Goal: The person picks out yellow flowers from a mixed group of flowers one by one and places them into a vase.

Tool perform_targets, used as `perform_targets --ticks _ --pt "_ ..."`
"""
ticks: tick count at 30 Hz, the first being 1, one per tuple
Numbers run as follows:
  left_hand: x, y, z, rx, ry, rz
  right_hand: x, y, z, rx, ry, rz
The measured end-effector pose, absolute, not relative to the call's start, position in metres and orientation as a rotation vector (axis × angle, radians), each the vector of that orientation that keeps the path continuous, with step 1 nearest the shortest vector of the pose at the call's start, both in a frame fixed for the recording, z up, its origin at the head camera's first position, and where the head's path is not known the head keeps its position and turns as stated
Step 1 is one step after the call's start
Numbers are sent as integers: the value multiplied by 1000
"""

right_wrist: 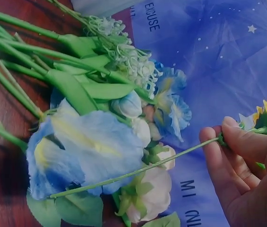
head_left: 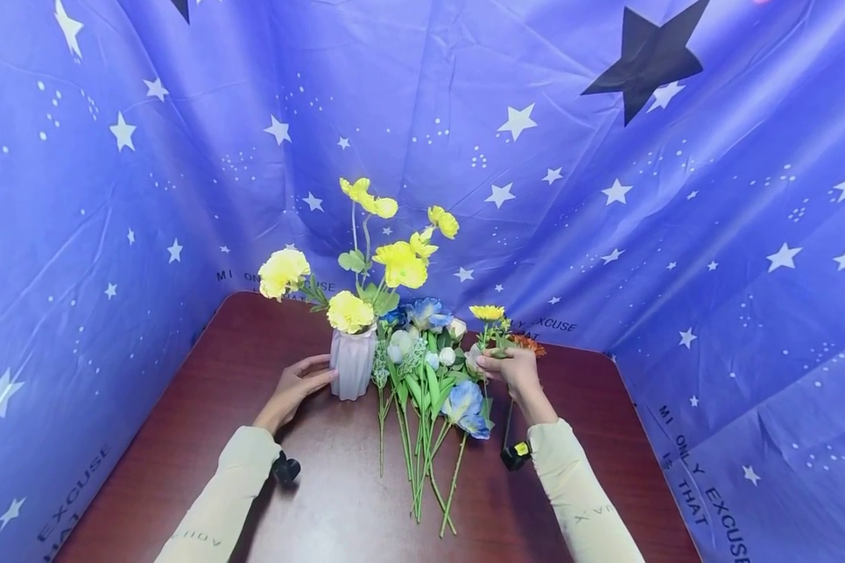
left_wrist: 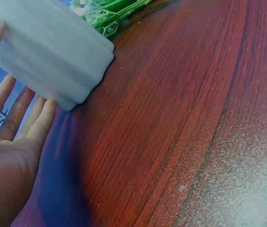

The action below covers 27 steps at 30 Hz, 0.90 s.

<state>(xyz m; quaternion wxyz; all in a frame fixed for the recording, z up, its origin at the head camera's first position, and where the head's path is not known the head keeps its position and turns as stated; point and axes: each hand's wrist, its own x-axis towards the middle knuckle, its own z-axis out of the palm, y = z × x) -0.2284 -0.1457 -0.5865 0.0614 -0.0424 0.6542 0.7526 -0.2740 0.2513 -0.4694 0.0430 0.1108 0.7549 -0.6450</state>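
A pale ribbed vase (head_left: 353, 364) stands upright left of the table's middle, with several yellow flowers (head_left: 403, 264) in it. My left hand (head_left: 297, 389) rests against its left side; in the left wrist view the fairly straight fingers (left_wrist: 42, 120) and the thumb touch its wall. My right hand (head_left: 512, 373) pinches the thin green stem (right_wrist: 138, 171) of a small sunflower (head_left: 487, 313) between thumb and fingertips. That bloom stands above the hand, and the stem's lower end crosses in front of a blue flower (right_wrist: 84, 146) in the right wrist view.
Several loose stems with blue flowers (head_left: 465, 407), white buds (head_left: 447, 356) and green leaves lie between the vase and my right hand. An orange flower (head_left: 528, 344) shows behind that hand. A blue star-printed cloth (head_left: 451, 94) hangs around the dark red table (head_left: 204, 391).
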Motion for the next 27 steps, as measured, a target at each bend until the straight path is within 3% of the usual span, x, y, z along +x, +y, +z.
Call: perform_targets --ticks 27 --pt "-229 -148 -588 -92 1964 2288 -266 225 -424 297 2025 -2014"
